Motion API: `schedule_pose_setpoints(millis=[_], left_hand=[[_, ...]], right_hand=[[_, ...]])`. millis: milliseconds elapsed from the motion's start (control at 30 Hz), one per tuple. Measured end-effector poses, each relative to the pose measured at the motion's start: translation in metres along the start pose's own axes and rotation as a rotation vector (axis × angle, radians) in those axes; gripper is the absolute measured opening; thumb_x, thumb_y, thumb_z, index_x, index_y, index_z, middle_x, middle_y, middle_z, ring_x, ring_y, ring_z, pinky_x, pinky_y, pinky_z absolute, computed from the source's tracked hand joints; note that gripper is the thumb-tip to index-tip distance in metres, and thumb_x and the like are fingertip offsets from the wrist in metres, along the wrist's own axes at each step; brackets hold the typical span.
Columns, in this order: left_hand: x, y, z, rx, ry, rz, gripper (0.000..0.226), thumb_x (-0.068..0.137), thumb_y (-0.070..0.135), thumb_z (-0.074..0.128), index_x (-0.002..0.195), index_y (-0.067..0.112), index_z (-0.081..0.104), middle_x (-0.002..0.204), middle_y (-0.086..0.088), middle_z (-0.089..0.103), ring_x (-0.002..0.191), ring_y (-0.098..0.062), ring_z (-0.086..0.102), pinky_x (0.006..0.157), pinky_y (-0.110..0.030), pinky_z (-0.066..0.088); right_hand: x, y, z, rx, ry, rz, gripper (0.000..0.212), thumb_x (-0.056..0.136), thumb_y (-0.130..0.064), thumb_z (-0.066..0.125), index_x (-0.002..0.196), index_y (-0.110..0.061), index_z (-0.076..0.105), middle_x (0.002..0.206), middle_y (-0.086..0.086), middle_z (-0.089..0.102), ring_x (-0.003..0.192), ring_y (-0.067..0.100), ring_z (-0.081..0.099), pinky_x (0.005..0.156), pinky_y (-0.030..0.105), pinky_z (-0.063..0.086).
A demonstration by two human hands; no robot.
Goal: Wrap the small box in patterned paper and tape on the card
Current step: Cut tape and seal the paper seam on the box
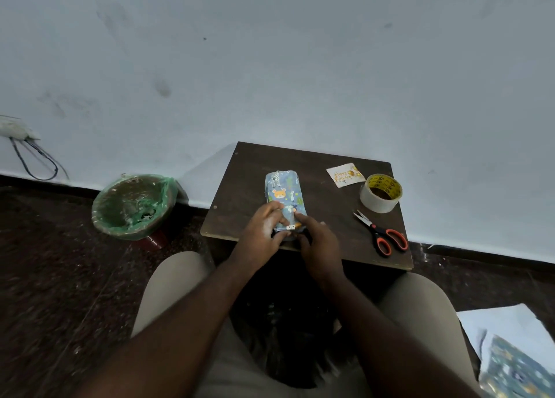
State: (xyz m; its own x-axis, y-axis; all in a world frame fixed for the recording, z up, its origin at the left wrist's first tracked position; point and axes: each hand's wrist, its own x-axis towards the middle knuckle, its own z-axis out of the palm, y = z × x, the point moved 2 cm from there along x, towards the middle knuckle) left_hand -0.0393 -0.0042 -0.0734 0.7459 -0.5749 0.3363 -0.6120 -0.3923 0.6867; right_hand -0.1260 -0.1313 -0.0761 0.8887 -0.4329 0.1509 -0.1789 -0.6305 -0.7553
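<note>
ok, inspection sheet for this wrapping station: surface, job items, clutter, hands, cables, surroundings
Surface: dark wooden table, bare around the job's things.
Job's things: wrapped box lies mid-table; birthday card loose, not yet taped on; tape roll beside the card; scissors near the right edge.
Clutter: patterned paper and a white sheet on the floor, lower right.
Hands: left hand grips the box's near end; right hand presses a forefinger on its top.
Cables: dark cables hang looped from a wall socket, far left.
Surroundings: green-lined bin left of the table; pale wall; dark floor.
</note>
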Motion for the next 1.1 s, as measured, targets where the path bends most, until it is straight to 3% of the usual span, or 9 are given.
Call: schedule_pose_setpoints(millis=[67, 233, 433, 600, 700, 767, 867, 967, 1100], left_hand=[[-0.002, 0.000, 0.001, 0.008, -0.006, -0.008, 0.024, 0.083, 0.004, 0.074, 0.106, 0.001, 0.067, 0.134, -0.007, 0.055, 0.129, -0.017, 0.049, 0.110, -0.028, 0.038], [-0.006, 0.003, 0.002, 0.047, 0.009, 0.008, 0.040, 0.084, 0.002, 0.072, 0.123, -0.004, 0.063, 0.134, -0.015, 0.057, 0.130, -0.025, 0.051, 0.112, -0.033, 0.038], [-0.007, 0.006, 0.002, 0.035, 0.025, -0.003, 0.038, 0.087, 0.002, 0.066, 0.124, -0.007, 0.061, 0.133, -0.018, 0.058, 0.129, -0.028, 0.053, 0.110, -0.036, 0.041], [-0.012, 0.006, 0.000, 0.029, 0.014, 0.012, 0.034, 0.091, 0.010, 0.058, 0.121, -0.005, 0.062, 0.139, -0.016, 0.055, 0.134, -0.026, 0.048, 0.111, -0.043, 0.041], [-0.016, 0.002, -0.001, -0.024, 0.029, -0.030, 0.018, 0.093, 0.014, 0.064, 0.107, 0.003, 0.066, 0.151, -0.008, 0.042, 0.140, -0.016, 0.039, 0.113, -0.030, 0.037], [-0.018, 0.000, -0.002, -0.069, 0.039, -0.144, 0.026, 0.091, 0.017, 0.070, 0.115, 0.010, 0.065, 0.157, -0.005, 0.033, 0.142, -0.012, 0.035, 0.110, -0.021, 0.031], [-0.016, -0.004, -0.004, -0.097, 0.005, -0.204, 0.045, 0.089, 0.017, 0.072, 0.132, 0.010, 0.058, 0.143, -0.011, 0.053, 0.130, -0.023, 0.052, 0.101, -0.019, 0.037], [-0.013, -0.007, -0.006, -0.117, -0.026, -0.228, 0.050, 0.089, 0.015, 0.072, 0.136, 0.012, 0.055, 0.125, -0.011, 0.066, 0.109, -0.019, 0.064, 0.089, -0.017, 0.045], [-0.009, -0.007, -0.006, -0.113, -0.027, -0.254, 0.048, 0.090, 0.012, 0.071, 0.136, 0.010, 0.057, 0.126, -0.011, 0.066, 0.105, -0.012, 0.060, 0.085, -0.008, 0.041]], right_hand=[[0.001, 0.000, 0.002, -0.062, -0.002, -0.014, 0.044, 0.091, -0.004, 0.061, 0.133, -0.018, 0.061, 0.122, 0.002, 0.070, 0.109, 0.017, 0.063, 0.112, 0.034, 0.029], [-0.001, 0.006, 0.002, -0.017, 0.040, 0.001, 0.041, 0.092, -0.010, 0.064, 0.131, -0.020, 0.064, 0.113, 0.003, 0.073, 0.098, 0.019, 0.068, 0.081, 0.023, 0.044], [0.001, 0.009, 0.004, 0.088, 0.070, 0.051, 0.042, 0.089, -0.008, 0.068, 0.128, -0.023, 0.067, 0.112, 0.003, 0.074, 0.096, 0.016, 0.070, 0.088, 0.030, 0.053], [-0.009, 0.012, -0.001, 0.136, -0.056, -0.004, 0.057, 0.088, -0.008, 0.070, 0.140, -0.026, 0.055, 0.125, -0.002, 0.068, 0.107, 0.008, 0.065, 0.095, 0.023, 0.051], [-0.008, 0.007, -0.007, 0.214, -0.102, 0.039, 0.053, 0.090, -0.022, 0.071, 0.141, -0.026, 0.055, 0.125, -0.010, 0.064, 0.111, 0.001, 0.062, 0.095, 0.015, 0.047], [-0.005, 0.006, -0.010, 0.229, -0.095, 0.052, 0.048, 0.093, -0.028, 0.069, 0.139, -0.027, 0.057, 0.127, -0.008, 0.064, 0.111, 0.002, 0.062, 0.097, 0.022, 0.050], [0.000, 0.010, -0.010, 0.222, -0.101, 0.061, 0.043, 0.094, -0.023, 0.065, 0.136, -0.030, 0.059, 0.120, -0.002, 0.069, 0.101, 0.010, 0.067, 0.092, 0.038, 0.055], [0.005, 0.011, -0.010, 0.212, -0.107, 0.083, 0.043, 0.093, -0.017, 0.065, 0.133, -0.032, 0.061, 0.112, 0.000, 0.072, 0.093, 0.015, 0.070, 0.086, 0.043, 0.056], [0.014, 0.010, -0.010, 0.193, -0.052, 0.124, 0.038, 0.091, -0.011, 0.066, 0.126, -0.027, 0.068, 0.115, 0.000, 0.072, 0.089, 0.010, 0.068, 0.082, 0.023, 0.055]])
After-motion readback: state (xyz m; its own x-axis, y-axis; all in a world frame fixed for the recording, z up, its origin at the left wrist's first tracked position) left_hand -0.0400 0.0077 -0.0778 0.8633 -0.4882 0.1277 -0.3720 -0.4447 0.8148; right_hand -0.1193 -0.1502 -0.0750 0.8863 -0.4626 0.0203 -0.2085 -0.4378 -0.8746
